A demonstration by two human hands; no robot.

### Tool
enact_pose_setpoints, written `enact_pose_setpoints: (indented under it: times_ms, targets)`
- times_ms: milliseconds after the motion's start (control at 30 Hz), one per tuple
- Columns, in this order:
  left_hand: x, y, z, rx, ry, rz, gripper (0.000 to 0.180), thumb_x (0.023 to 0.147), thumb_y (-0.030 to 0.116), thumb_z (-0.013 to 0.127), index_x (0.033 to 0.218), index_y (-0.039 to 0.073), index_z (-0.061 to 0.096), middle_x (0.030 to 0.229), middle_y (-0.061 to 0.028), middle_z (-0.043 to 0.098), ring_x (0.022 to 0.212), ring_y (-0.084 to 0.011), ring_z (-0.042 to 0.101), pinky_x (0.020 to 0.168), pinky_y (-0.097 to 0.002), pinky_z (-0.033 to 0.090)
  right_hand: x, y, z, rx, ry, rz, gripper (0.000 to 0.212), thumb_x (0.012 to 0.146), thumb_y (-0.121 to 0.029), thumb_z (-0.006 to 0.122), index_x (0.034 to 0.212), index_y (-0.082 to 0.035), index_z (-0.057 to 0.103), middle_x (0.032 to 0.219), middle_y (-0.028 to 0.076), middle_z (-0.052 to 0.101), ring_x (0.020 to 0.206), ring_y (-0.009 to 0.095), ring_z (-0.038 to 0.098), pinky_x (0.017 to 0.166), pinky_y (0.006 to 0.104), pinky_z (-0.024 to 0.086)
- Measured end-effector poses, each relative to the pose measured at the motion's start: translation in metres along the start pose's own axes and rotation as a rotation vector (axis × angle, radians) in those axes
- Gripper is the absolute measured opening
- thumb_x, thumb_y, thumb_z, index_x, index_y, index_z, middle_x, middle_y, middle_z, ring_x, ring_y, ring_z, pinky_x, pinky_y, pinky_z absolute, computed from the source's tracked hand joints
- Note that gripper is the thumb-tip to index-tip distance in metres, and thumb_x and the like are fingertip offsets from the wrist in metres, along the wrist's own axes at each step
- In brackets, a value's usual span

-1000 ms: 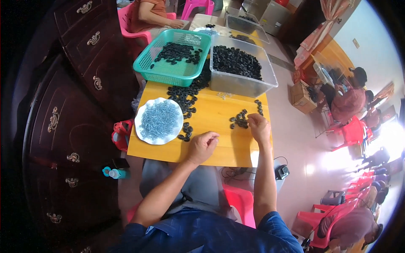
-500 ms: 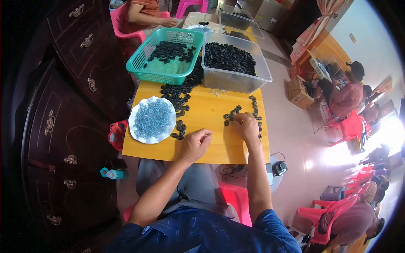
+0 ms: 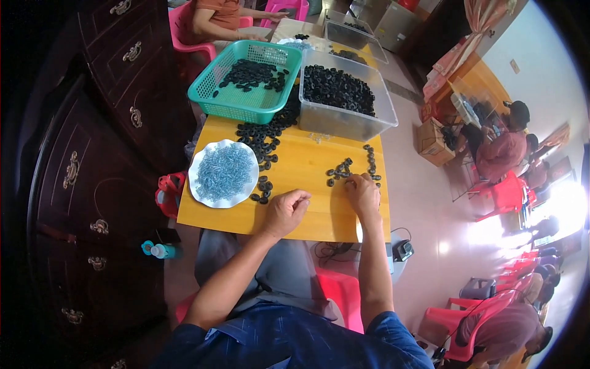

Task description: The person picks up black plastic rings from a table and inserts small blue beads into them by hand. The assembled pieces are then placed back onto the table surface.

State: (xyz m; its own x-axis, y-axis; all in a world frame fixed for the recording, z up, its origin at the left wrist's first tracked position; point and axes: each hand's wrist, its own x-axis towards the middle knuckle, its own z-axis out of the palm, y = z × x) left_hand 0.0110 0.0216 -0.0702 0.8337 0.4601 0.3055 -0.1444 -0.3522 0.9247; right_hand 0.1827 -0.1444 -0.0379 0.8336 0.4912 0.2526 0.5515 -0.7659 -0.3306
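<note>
My left hand rests near the table's front edge, its fingers curled together. Whether anything small is pinched in it is hidden. To the right, my right hand reaches down to the tabletop with bent, closed fingertips at a small cluster of black oval pieces. What those fingertips grip, if anything, I cannot make out. A line of similar black pieces runs along the right edge beside that hand. Left of my left hand sits a scalloped white plate heaped with small translucent bluish pieces.
Loose black pieces spread beside the plate. Behind stand a green perforated basket and a clear plastic bin, both holding black pieces. A dark drawer cabinet borders the left. A person sits across the table.
My right hand has shifted slightly down and toward the right-edge line of black pieces. My left hand stays in place. The person across the table has moved an arm.
</note>
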Motion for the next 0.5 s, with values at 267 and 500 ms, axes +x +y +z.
enact_pose_setpoints:
  times_ms: [267,500]
  targets:
    - [0.000,-0.008,0.001,0.021,0.006,0.037,0.016,0.089,0.009,0.068,0.103,0.000,0.068,0.084,-0.0151,0.073,0.075,-0.0250,0.073,0.067,-0.0337,0.056,-0.008,-0.005,0.004,0.107,0.049,-0.066,0.021,0.098,-0.022,0.056,0.100,-0.005,0.068,0.094,0.017,0.067,0.083,0.036,0.068,0.075,0.0459,0.054]
    - [0.000,-0.002,0.000,-0.117,0.039,-0.017,0.025,0.089,0.013,0.073,0.110,0.000,0.066,0.085,-0.0111,0.072,0.068,-0.0164,0.070,0.062,-0.0292,0.054,-0.033,-0.050,-0.002,0.780,-0.361,0.000,0.015,0.095,-0.017,0.067,0.097,-0.002,0.065,0.081,0.010,0.071,0.070,0.018,0.068,0.065,0.0316,0.053]
